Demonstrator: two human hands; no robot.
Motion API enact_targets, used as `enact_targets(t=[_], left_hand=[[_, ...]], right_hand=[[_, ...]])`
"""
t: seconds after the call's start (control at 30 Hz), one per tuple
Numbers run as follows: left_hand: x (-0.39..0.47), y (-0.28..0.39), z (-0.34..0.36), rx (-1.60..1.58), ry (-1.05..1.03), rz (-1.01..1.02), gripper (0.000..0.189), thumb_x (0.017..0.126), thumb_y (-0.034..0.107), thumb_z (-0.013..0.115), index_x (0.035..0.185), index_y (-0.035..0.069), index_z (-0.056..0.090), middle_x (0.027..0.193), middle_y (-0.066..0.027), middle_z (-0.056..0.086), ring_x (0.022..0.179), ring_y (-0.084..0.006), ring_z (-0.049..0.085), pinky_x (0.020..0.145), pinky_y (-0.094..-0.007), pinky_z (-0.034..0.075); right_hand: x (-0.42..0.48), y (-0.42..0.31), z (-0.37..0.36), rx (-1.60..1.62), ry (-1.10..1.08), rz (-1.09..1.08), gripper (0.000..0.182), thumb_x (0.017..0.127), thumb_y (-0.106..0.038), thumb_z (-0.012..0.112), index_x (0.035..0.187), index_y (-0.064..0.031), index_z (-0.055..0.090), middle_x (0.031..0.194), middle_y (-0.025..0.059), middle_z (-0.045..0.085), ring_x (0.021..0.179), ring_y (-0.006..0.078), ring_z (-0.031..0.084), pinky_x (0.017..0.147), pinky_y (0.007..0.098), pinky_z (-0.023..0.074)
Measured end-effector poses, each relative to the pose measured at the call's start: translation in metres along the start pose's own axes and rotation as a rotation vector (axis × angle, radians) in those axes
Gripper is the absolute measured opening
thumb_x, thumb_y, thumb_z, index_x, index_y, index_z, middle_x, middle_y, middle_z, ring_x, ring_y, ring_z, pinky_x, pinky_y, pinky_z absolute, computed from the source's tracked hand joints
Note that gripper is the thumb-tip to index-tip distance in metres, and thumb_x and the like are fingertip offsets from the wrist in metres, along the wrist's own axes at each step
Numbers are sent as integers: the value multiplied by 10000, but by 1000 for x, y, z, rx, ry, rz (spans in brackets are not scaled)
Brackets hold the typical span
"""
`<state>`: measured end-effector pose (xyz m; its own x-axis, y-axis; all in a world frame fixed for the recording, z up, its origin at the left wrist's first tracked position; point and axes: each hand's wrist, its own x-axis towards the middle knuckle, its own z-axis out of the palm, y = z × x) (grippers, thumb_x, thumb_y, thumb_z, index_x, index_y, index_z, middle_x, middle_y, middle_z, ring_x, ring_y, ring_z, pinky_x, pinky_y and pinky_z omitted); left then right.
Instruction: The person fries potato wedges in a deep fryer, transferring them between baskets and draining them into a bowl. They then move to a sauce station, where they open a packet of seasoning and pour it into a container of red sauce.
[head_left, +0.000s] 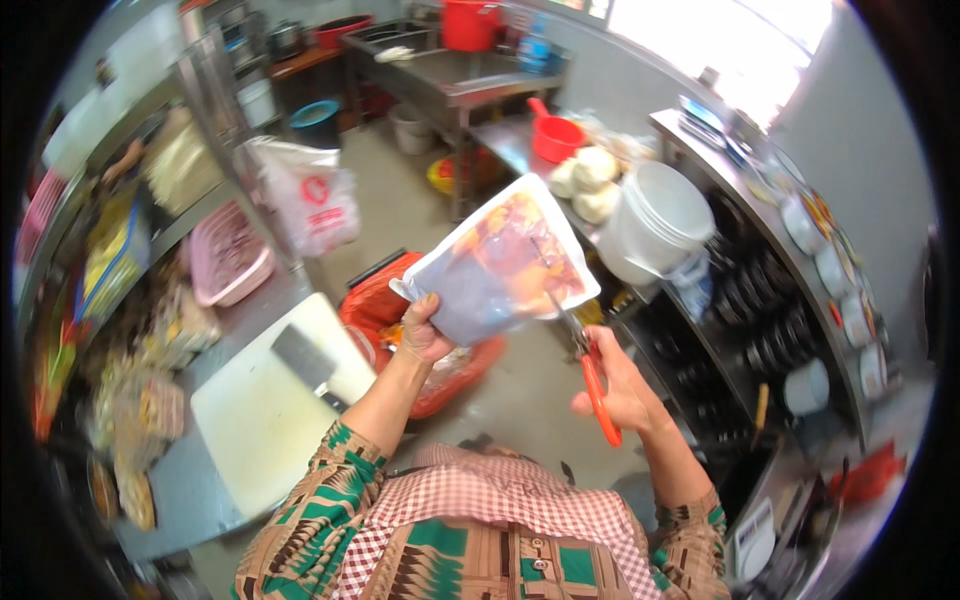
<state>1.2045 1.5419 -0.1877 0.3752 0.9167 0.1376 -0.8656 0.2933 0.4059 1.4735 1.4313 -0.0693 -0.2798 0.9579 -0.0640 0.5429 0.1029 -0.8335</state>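
My left hand (427, 330) grips the lower left corner of a sealed plastic food pouch (502, 259), thumb on top. The pouch is tilted, clear on its front, with orange and reddish-brown contents behind a greyish lower area. My right hand (619, 382) holds scissors with orange-red handles (598, 401). Their blades reach the pouch's lower right edge; whether they have cut into it cannot be made out. Below the pouch stands a bin lined with a red plastic bag (457, 386), with some waste inside.
To the left, a cleaver (304, 356) lies on a white cutting board (247, 420) near a pink basket (232, 251). A white bag (307, 199) hangs from the rack. At right are white buckets (656, 221), pale round vegetables (592, 180), a red dipper (556, 139) and shelves of dark dishes (757, 300).
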Motion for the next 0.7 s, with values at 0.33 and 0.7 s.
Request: enact_targets(t=[0.33, 0.7], left_hand=[[-93, 81, -29, 34, 243, 439, 704, 689, 336, 772, 1271, 73, 476, 1210, -89, 570, 1121, -288, 546, 995, -477, 418], [-103, 35, -42, 15, 382, 560, 674, 708, 278, 757, 1277, 62, 468, 1214, -102, 568, 1121, -289, 546, 1001, -477, 413]], right_hand=[[110, -62, 43, -57, -376, -231, 469, 859, -353, 651, 1144, -31, 466, 710, 63, 507, 657, 138, 485, 629, 283, 439], [178, -21, 41, -91, -600, -271, 534, 834, -474, 621, 1110, -31, 507, 857, 173, 588, 809, 256, 580, 775, 358, 454]])
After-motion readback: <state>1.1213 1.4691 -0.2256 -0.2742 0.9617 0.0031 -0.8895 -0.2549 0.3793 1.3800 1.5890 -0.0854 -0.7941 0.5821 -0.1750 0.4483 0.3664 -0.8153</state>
